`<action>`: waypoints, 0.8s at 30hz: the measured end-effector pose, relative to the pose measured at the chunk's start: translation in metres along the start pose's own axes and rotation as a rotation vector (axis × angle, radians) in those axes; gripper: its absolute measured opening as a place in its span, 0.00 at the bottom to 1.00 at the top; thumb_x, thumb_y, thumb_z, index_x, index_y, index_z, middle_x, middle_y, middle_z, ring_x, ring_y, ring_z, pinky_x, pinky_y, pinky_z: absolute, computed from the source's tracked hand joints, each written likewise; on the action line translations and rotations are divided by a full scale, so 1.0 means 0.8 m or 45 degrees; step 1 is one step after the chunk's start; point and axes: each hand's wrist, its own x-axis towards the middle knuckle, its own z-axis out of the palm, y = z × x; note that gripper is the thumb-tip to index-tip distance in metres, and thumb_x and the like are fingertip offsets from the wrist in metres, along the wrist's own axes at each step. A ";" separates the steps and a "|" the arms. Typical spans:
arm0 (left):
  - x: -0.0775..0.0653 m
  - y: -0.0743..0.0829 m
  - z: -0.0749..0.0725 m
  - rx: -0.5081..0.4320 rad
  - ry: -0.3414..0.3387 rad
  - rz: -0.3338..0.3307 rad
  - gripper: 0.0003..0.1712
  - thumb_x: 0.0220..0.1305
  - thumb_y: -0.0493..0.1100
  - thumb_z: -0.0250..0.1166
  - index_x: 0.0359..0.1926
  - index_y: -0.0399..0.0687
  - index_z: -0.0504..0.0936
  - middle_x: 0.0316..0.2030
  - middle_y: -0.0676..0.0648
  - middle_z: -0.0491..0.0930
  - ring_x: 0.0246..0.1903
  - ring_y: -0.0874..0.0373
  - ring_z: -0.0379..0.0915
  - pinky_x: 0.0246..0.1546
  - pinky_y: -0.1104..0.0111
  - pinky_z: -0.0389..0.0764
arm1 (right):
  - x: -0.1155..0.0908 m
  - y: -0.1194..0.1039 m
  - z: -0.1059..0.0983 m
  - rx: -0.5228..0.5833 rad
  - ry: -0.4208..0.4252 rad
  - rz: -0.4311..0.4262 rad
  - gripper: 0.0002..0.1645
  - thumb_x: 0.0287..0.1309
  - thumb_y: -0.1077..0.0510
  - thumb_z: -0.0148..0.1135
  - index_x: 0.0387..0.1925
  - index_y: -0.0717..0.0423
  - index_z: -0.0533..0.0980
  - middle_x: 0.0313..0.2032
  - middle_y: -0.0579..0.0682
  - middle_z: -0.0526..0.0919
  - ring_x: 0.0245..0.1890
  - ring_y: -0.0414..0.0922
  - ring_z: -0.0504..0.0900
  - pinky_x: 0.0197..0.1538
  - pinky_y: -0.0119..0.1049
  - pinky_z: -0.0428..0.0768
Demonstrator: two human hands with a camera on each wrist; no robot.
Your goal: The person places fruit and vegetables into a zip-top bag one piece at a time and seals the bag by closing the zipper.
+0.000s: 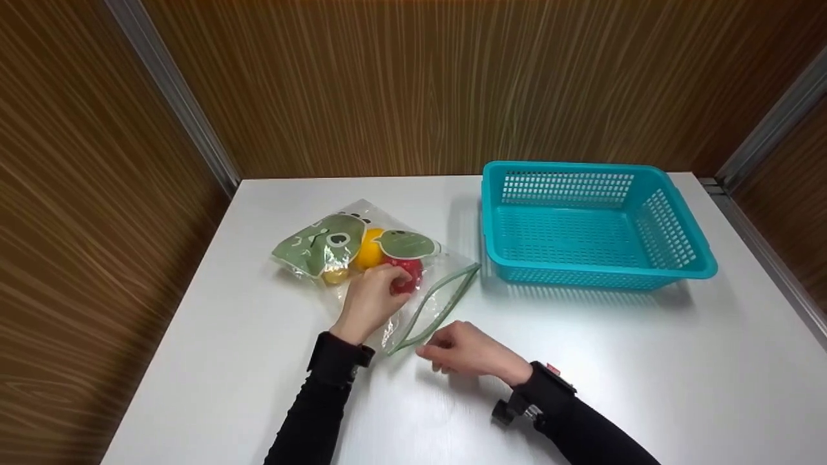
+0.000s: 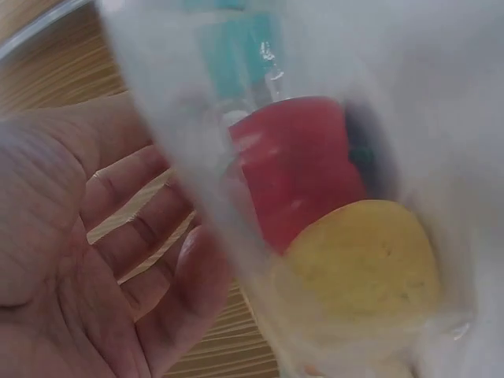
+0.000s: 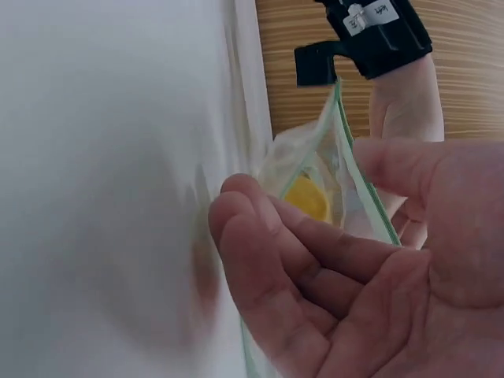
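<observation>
A clear zip bag [image 1: 446,268] with green cartoon shapes lies on the table, its green-edged mouth gaping to the right. Through the film I see a glossy red item [image 2: 303,161], a yellow rounded item [image 2: 366,264] and an orange-yellow one [image 1: 369,248]. Something dark shows behind the red item. My left hand [image 1: 375,297] bends over the bag beside the red item, its curled fingers gripping the film; their tips are partly hidden. By the mouth's near corner my right hand [image 1: 468,352] hovers, fingers loosely curled with nothing in them.
A turquoise plastic basket [image 1: 597,274] with perforated walls stands at the back right of the white table [image 1: 232,361]. Wood-grain panels [image 1: 400,84] rise behind the table and along both sides.
</observation>
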 end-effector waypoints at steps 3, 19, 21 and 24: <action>0.000 -0.002 0.002 -0.005 0.003 0.001 0.12 0.48 0.43 0.72 0.38 0.51 0.86 0.34 0.51 0.85 0.35 0.57 0.80 0.40 0.65 0.80 | 0.004 0.000 0.006 0.026 0.031 0.004 0.24 0.58 0.38 0.59 0.28 0.55 0.83 0.22 0.56 0.85 0.18 0.39 0.79 0.22 0.29 0.73; 0.004 -0.005 0.003 -0.019 0.024 -0.013 0.12 0.50 0.43 0.71 0.39 0.51 0.85 0.34 0.51 0.85 0.33 0.59 0.80 0.37 0.67 0.80 | 0.027 -0.003 0.010 0.618 0.235 0.240 0.40 0.50 0.37 0.66 0.55 0.62 0.71 0.39 0.59 0.86 0.33 0.45 0.86 0.38 0.39 0.85; 0.004 -0.006 0.001 -0.031 0.046 -0.031 0.11 0.52 0.43 0.71 0.39 0.51 0.85 0.34 0.51 0.85 0.32 0.59 0.80 0.37 0.68 0.80 | 0.029 -0.004 0.010 0.749 0.235 0.250 0.42 0.51 0.40 0.67 0.58 0.64 0.68 0.41 0.59 0.86 0.35 0.46 0.87 0.42 0.40 0.85; 0.005 -0.006 -0.003 -0.059 0.100 -0.049 0.10 0.53 0.44 0.70 0.39 0.51 0.85 0.34 0.51 0.86 0.32 0.59 0.80 0.36 0.67 0.79 | 0.033 -0.002 0.010 0.939 0.208 0.251 0.37 0.54 0.45 0.66 0.57 0.66 0.68 0.39 0.55 0.88 0.36 0.44 0.87 0.45 0.39 0.84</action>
